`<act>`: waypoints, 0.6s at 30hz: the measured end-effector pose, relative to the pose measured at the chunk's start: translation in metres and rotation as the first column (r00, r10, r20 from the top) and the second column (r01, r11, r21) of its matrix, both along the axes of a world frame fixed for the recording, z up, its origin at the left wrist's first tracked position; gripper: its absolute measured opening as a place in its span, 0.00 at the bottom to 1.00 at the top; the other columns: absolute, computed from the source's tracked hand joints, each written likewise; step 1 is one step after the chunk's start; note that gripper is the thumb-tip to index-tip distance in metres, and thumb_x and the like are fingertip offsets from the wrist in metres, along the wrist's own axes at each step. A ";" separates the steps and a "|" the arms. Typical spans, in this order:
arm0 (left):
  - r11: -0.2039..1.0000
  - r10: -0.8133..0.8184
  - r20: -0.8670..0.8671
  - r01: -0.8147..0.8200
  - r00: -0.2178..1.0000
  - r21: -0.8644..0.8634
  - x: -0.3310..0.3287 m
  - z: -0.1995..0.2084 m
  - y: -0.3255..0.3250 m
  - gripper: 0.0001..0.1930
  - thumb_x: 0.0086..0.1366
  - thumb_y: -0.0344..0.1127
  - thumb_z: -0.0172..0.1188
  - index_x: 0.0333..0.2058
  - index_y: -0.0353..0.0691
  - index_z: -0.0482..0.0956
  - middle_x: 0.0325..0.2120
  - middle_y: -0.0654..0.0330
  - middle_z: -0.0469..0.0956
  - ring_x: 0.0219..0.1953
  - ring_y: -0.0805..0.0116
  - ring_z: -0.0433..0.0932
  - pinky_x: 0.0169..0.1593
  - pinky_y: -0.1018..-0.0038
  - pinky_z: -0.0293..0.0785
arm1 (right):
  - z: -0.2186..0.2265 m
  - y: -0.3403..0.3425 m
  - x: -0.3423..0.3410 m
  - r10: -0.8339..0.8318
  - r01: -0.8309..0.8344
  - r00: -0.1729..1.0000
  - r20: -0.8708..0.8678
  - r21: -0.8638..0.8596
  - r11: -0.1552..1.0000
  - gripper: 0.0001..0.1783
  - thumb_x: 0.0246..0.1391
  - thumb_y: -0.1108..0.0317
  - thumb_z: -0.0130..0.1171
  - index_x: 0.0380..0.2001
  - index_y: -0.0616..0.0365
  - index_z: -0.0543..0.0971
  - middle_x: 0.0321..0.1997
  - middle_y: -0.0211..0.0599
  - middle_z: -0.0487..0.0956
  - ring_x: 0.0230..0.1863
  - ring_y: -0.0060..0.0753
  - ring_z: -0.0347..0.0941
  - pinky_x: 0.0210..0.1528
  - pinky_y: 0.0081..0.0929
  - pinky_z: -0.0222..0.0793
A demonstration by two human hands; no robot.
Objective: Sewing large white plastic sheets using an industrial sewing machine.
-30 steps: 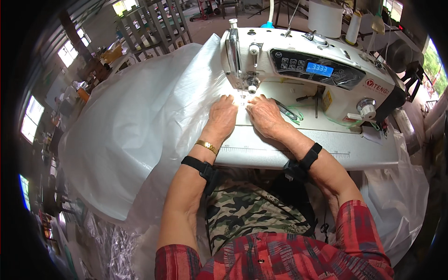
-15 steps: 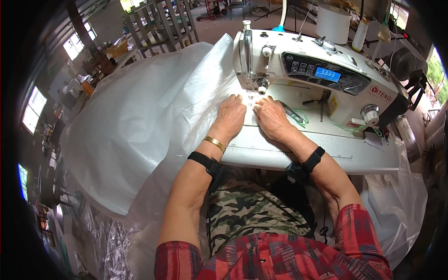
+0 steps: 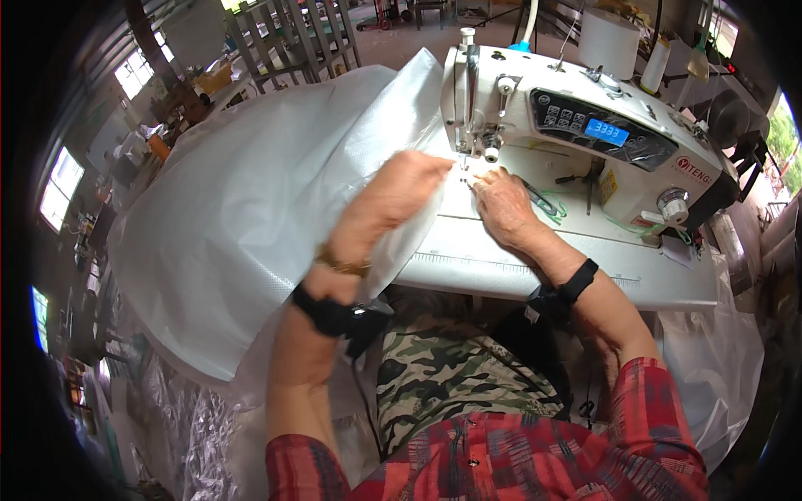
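A white sewing machine (image 3: 576,117) with a lit blue display stands at the upper right. Its needle area is brightly lit. My left hand (image 3: 401,192), blurred by motion, is raised over the plastic sheeting, its fingertips pinched together just left of the needle. What they pinch is too small to make out. My right hand (image 3: 505,207) rests on the machine bed right of the needle, fingers curled and pressed together; anything in them is hidden. A large translucent white plastic sheet (image 3: 234,225) spreads left of the machine and passes beneath my left hand.
Thread snips (image 3: 541,199) with a green cord lie on the bed right of my right hand. A white thread cone (image 3: 656,65) and a larger white roll (image 3: 608,43) stand behind the machine. A slatted rack (image 3: 292,42) is at the back left.
My left hand has lifted from the bed and turned, its elbow swinging outward to the left. My right hand stays beside the needle. The whole view has shifted slightly.
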State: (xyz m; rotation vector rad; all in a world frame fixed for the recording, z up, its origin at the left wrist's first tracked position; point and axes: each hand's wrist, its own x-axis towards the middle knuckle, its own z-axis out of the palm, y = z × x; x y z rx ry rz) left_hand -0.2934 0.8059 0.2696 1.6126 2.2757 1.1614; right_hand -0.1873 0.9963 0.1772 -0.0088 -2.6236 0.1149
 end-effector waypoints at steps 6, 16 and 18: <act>0.562 0.548 -0.756 -0.827 0.358 0.016 -0.082 0.029 -0.148 0.41 0.62 0.57 0.62 0.68 0.45 0.59 0.68 0.48 0.58 0.69 0.50 0.58 0.66 0.47 0.57 | 0.001 0.011 0.007 0.044 -0.044 0.999 -0.001 -0.073 0.996 0.14 0.58 0.69 0.52 0.44 0.63 0.79 0.46 0.44 0.77 0.51 0.46 0.69 0.57 0.43 0.65; 0.222 0.780 -0.518 -0.929 0.351 -0.295 -0.134 -0.090 -0.296 0.41 0.60 0.65 0.60 0.60 0.36 0.68 0.56 0.46 0.74 0.56 0.48 0.74 0.53 0.50 0.72 | 0.003 0.011 0.006 0.083 -0.071 0.994 0.065 -0.169 0.983 0.18 0.60 0.66 0.50 0.49 0.63 0.78 0.50 0.45 0.77 0.55 0.45 0.68 0.60 0.43 0.63; 0.322 0.773 -0.441 -0.881 0.456 -0.345 -0.131 -0.102 -0.307 0.33 0.65 0.61 0.56 0.50 0.31 0.75 0.50 0.45 0.77 0.49 0.48 0.78 0.50 0.55 0.74 | 0.002 0.016 0.009 0.056 -0.039 0.993 0.099 -0.162 0.986 0.19 0.61 0.63 0.51 0.50 0.63 0.78 0.53 0.43 0.77 0.58 0.42 0.68 0.62 0.42 0.62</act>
